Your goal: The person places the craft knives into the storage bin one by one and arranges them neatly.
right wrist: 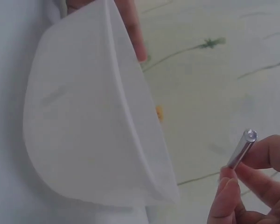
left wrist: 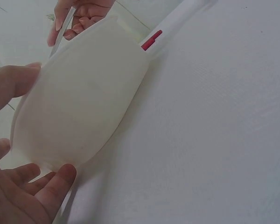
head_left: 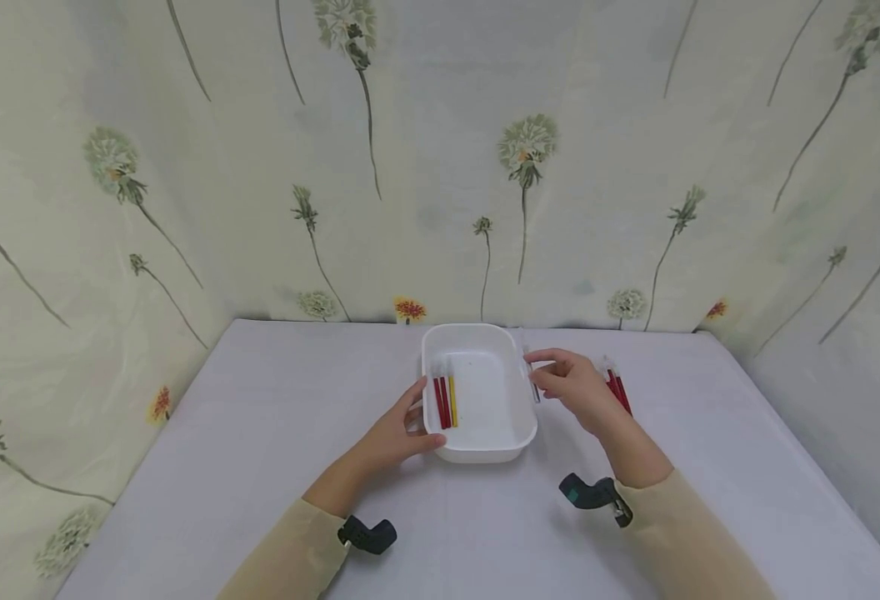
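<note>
A white plastic basin (head_left: pixel 485 442) stands on the table. Inside it, along the left wall, lie two red pens (head_left: pixel 443 404) and one yellow pen (head_left: pixel 452 400), their upper ends pale. My left hand (head_left: pixel 392 427) holds the basin at its near left side, thumb and fingers spread around the wall in the left wrist view. Beside the right rim, my right hand (head_left: pixel 571 387) pinches a slim silver pen (right wrist: pixel 242 148) between thumb and fingers. The pen is tilted and apart from the basin in the right wrist view; the fingers cover part of it.
More red pens (head_left: pixel 618 387) with clear ends lie on the white-covered table (head_left: pixel 297 392), to the right and partly behind my right forearm. A curtain (head_left: pixel 440 167) with printed flowers hangs behind the table and along both sides.
</note>
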`<state>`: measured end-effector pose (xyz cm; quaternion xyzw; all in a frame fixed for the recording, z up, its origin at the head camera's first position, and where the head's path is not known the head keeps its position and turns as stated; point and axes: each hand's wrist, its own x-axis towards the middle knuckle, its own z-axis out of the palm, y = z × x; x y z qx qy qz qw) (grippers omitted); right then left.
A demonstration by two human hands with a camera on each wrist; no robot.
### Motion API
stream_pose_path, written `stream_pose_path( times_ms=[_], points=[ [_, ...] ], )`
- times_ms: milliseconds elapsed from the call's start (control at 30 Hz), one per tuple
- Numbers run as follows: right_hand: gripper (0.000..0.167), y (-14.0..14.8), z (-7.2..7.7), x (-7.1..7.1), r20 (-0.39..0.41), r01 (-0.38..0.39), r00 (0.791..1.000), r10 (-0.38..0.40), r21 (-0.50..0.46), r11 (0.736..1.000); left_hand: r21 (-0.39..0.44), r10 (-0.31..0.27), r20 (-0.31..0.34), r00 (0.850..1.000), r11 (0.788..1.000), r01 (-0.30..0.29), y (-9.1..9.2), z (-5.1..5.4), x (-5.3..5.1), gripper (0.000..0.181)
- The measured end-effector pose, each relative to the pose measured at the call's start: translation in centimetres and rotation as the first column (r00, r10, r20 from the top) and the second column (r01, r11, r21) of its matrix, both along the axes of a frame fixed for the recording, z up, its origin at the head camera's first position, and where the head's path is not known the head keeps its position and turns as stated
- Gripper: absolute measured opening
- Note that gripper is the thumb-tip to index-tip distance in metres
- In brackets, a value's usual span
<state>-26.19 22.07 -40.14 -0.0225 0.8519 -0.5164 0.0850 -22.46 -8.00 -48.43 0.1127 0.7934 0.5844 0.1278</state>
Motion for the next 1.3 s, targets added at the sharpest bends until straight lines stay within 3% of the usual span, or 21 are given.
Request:
stream_pose_path(
  times_ms=[600, 1300],
  points=[
    [0.038, -5.6, -1.9, -1.9, 0.061, -0.055, 0.997, 0.051, 0.058, 0.997, 0.010, -0.014, 0.011, 1.000, 1.000, 0.013, -0.1, 0.1, 0.0, 0.104],
    [0.034, -8.5, -3.8, -3.0, 0.139, -0.065, 0.988, 0.065, -0.002, 0.998, 0.033, -0.030, 0.000, 1.000, 0.999, 0.030, 0.0, 0.1, -0.1, 0.098]
  ],
)
